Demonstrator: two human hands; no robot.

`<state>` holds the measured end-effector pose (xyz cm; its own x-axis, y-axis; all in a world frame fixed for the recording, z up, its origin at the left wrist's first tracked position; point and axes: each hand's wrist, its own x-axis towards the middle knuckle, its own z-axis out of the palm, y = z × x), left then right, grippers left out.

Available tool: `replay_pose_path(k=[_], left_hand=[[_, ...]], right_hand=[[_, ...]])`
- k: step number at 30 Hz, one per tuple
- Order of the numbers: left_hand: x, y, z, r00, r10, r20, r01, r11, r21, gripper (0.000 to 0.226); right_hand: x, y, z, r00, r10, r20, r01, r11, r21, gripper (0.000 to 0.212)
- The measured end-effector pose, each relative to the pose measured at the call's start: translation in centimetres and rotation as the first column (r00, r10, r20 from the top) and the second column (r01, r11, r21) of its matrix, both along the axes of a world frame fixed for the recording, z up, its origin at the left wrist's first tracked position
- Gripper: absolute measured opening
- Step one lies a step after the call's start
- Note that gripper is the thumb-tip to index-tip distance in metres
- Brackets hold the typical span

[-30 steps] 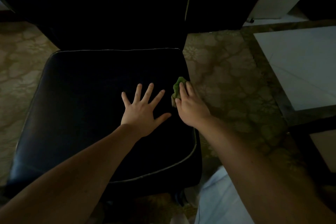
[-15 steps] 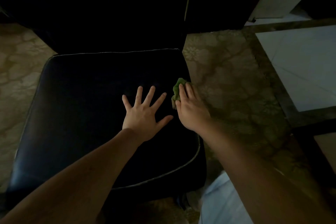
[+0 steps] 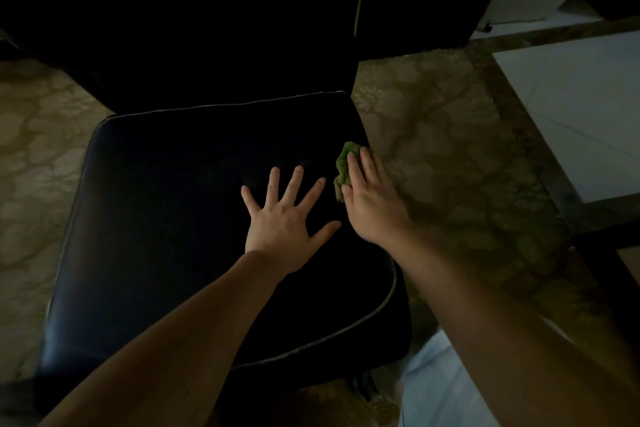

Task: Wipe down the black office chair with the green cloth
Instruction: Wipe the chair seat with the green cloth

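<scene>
Straight, close-set fingers of the right hand pressed the bunched green cloth onto the right edge of the black office chair seat, likely to wipe it. The left hand, fingers spread wide, lay flat just beside it, apparently steadying the chair. Much of the cloth was hidden under the hand, and the backrest was lost in shadow.

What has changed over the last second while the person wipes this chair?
Hardly anything. The right hand keeps pressing the green cloth against the right edge of the black chair seat, with no clear stroke either way. Nothing was picked up or let go. The left hand stays spread flat on the seat.
</scene>
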<state>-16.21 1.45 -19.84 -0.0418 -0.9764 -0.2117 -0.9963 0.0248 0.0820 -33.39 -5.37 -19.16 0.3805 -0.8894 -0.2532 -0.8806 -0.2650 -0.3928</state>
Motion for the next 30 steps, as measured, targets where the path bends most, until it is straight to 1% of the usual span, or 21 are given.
replay_pose_path(k=[3,7,15,22,30], left_hand=[[0.0,0.0,-0.2,1.000,-0.001,0.003,0.001,1.000,-0.009,0.081],[0.1,0.0,-0.4,1.000,-0.002,-0.001,0.002,1.000,-0.015,0.081],[0.1,0.0,-0.3,1.000,0.003,-0.025,-0.003,1.000,-0.010,0.081],[0.2,0.1,-0.6,1.000,-0.007,-0.021,0.006,0.999,-0.033,0.082],[0.0,-0.1,-0.4,1.000,0.010,-0.028,-0.011,0.999,-0.037,0.083]], right_hand=[[0.4,1.4,-0.1,0.997,-0.080,-0.022,0.078,0.994,-0.070,0.060],[1.2,1.9,-0.3,0.990,-0.139,-0.017,0.137,0.989,-0.062,0.059],[0.8,-1.0,0.0,0.995,-0.098,0.009,0.097,0.994,0.047,0.060],[-0.3,2.1,0.0,0.999,-0.049,-0.018,0.049,0.999,0.012,0.062],[-0.1,-1.0,0.6,0.999,-0.038,0.026,0.034,0.989,0.147,0.060]])
